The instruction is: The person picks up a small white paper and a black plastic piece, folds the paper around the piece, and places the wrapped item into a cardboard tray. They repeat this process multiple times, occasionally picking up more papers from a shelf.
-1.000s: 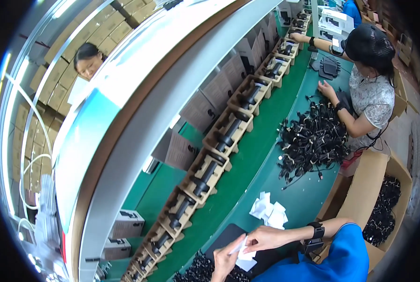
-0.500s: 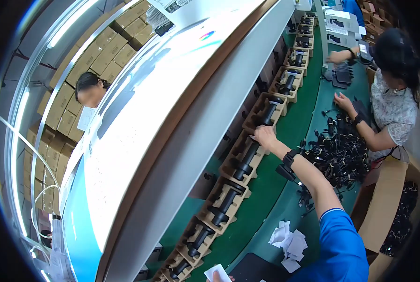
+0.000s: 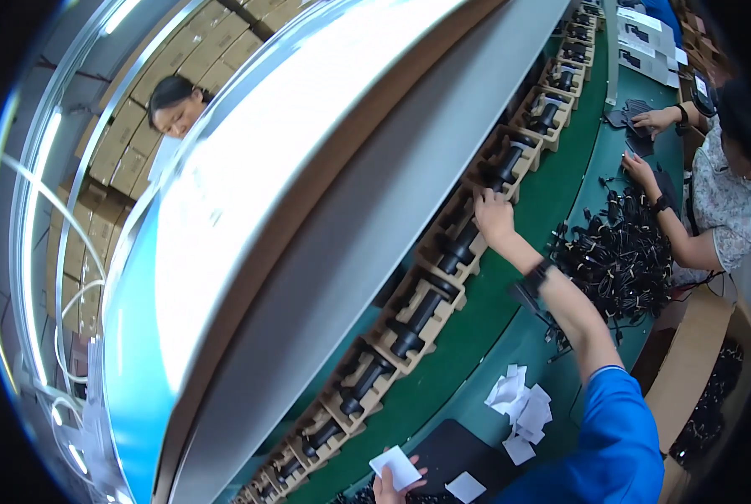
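The right hand (image 3: 494, 217) is resting at one tray in a diagonal row of moulded trays (image 3: 431, 346); its fingers are bending down over the tray, and the inspector cannot tell whether the fingertips are pinching anything. The left hand (image 3: 389, 490) is holding a white paper (image 3: 395, 468) near the lower edge of the view, its fingers spreading around and beneath it; whether this is a single sheet or a small stack is not showing clearly.

The trays are standing end to end along a green strip (image 3: 510, 294). Done, as far as is showing: the nearer trays are already carrying long black parts (image 3: 420, 314). Whether any tray is also containing paper cannot be confirmed, the tray interiors being dark and the one at the right hand being partly covered.

Outside the trays, and so judged unplaced, are the paper in the left hand, a loose pile of white slips (image 3: 520, 407) lying on the teal surface (image 3: 468, 401), and a separate slip (image 3: 465, 487) lying by the black mat (image 3: 451, 449). Bundled black cables (image 3: 614, 252) are lying heaped farther along the surface. Beyond them, a co-worker's hand (image 3: 656, 120) is touching flat black pieces (image 3: 640, 141).
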Action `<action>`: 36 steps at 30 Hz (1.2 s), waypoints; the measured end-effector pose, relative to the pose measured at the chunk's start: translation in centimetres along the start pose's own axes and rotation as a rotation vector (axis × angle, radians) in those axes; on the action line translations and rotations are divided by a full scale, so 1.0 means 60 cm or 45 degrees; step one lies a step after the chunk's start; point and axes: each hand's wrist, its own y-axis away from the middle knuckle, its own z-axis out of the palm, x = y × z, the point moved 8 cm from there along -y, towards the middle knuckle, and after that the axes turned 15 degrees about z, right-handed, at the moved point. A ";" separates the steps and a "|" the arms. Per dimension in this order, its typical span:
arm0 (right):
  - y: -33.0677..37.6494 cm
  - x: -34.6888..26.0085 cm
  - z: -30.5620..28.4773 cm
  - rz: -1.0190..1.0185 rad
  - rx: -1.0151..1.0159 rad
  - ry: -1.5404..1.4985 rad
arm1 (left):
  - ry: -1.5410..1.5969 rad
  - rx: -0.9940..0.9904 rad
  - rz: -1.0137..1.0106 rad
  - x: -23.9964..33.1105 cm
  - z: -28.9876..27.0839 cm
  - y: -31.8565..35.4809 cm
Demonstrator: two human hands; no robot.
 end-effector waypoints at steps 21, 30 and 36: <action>0.735 -0.131 -0.605 -1.433 -0.656 -0.906 | 0.326 -0.295 -0.059 -0.096 -0.113 0.164; 0.846 -0.165 -0.627 -1.152 -1.989 -0.828 | 0.138 -0.771 0.085 -0.097 -0.211 0.256; 0.976 -0.152 -0.609 -0.909 -2.599 -0.149 | 0.273 -1.027 -0.317 -0.174 -0.266 0.308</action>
